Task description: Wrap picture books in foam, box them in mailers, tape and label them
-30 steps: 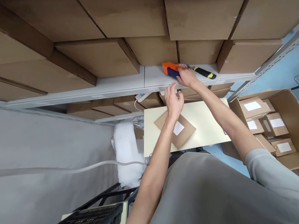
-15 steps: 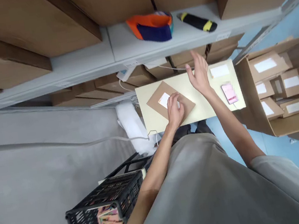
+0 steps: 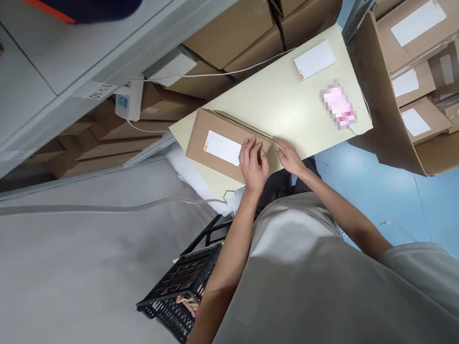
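A brown cardboard box (image 3: pixel 216 122) lies at an angle on the pale yellow tabletop (image 3: pixel 282 95), with a white label (image 3: pixel 223 147) on its upper face. My left hand (image 3: pixel 254 163) rests on top of the box, its bent fingers a little apart over the label's right end. At the box's right corner, my right hand (image 3: pixel 290 155) grips the edge between thumb and fingers; part of that grip is hidden.
A white labelled packet (image 3: pixel 315 59) and a pink-screened phone (image 3: pixel 338 105) lie on the table's right side. Beyond stands a large carton (image 3: pixel 388 96) holding several labelled boxes. A shelf (image 3: pixel 108 52) crosses above; a black crate (image 3: pixel 185 276) stands lower left.
My right hand has come down from above the table to the box's right corner. My left hand stays on the box. The camera view has turned and shifted.
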`<state>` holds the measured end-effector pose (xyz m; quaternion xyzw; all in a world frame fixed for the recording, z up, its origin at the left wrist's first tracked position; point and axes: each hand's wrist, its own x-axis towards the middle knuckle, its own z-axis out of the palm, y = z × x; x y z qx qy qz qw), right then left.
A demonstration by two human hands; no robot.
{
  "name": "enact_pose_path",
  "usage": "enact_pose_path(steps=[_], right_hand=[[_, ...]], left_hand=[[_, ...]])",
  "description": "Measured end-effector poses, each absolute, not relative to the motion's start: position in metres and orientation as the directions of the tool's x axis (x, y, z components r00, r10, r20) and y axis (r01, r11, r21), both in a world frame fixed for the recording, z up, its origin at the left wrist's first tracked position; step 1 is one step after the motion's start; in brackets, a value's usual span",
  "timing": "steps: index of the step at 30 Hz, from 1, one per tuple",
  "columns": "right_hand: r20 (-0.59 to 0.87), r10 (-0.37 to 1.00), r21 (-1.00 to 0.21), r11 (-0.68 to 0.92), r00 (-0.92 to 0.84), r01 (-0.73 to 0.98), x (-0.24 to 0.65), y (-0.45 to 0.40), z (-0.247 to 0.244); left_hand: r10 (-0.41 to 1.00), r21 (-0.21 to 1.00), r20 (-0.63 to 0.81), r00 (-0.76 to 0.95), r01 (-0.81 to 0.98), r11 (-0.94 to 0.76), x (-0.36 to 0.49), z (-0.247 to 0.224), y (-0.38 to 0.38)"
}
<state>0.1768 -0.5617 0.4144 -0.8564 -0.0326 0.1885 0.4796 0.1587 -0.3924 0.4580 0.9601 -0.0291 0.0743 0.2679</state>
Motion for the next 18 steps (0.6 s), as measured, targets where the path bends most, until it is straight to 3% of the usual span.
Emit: enact_pose_path(steps=[7,13,18], right_hand=[[-0.249,0.314,-0.872,-0.484,0.916,-0.071,0.199,-0.556,0.391],[-0.246,0.236,-0.920,-0.361,0.940,-0.150,0.204,-0.564,0.368],[-0.260,0.281,-0.938,-0.302,0.924,-0.172,0.206,-0.566,0.370]], left_hand=[[0.042,0.528,0.199,0.979,-0.071,-0.846,0.158,0.447,-0.397],[0.053,0.605,0.277,0.960,-0.131,-0.786,0.161,0.443,-0.397],[0.048,0.626,0.301,0.952,-0.160,-0.763,0.160,0.444,-0.403]])
